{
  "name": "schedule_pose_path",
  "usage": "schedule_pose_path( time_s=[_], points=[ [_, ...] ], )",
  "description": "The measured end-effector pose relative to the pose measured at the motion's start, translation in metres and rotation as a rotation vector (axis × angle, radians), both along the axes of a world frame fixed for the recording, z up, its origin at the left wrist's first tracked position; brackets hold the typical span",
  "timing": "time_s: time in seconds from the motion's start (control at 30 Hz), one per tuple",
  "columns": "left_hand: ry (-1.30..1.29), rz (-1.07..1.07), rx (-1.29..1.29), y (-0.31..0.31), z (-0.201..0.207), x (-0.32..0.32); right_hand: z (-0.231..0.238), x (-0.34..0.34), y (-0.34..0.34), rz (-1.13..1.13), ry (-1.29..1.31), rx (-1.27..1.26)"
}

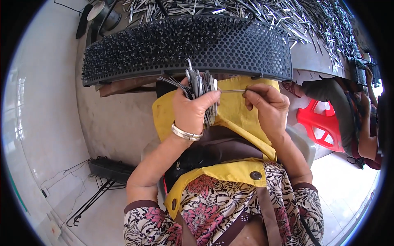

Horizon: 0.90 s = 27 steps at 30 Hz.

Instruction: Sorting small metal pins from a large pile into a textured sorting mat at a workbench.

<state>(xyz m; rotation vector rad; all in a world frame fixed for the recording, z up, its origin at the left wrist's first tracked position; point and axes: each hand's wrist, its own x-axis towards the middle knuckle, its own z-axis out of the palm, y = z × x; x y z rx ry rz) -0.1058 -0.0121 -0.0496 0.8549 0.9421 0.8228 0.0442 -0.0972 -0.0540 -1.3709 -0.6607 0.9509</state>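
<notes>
My left hand [189, 110], with a silver bracelet [185, 133] at its wrist, is closed round a bundle of thin metal strips [198, 84], some dark and some shiny. Between the fingertips of my right hand [269, 107] is one end of a slim metal rod [233, 90]. The rod lies level, and its other end meets my left thumb beside the bundle. Just beyond both hands stands a curved black rack [252, 51] full of round holes. Many dark upright pieces [139, 51] fill its left and middle parts, while bare holes show on the right.
A large heap of loose metal strips [320, 20] covers the table behind the rack. A yellow apron [242, 108] lies over my lap. To the right, another person [347, 106] sits near a red plastic stool [318, 123]. A black rack on thin legs [111, 170] stands at the lower left.
</notes>
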Motion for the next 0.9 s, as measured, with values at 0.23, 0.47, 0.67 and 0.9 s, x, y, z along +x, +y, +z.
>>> schedule_pose_path(
  time_s=[0.23,0.47,0.67,0.9],
  points=[
    [0.121,-0.175,0.036,-0.003,0.0,0.002,0.003,0.009,0.02,0.012,-0.032,0.062],
    [0.167,-0.25,0.072,0.004,-0.008,-0.001,0.01,0.027,0.04,0.026,-0.198,-0.038],
    [0.182,-0.318,0.072,-0.003,-0.008,0.0,0.007,0.061,0.093,-0.224,-0.842,0.179],
    [0.142,-0.455,0.034,-0.003,-0.003,-0.001,-0.005,0.069,0.132,-0.162,-1.196,0.43]
  ],
)
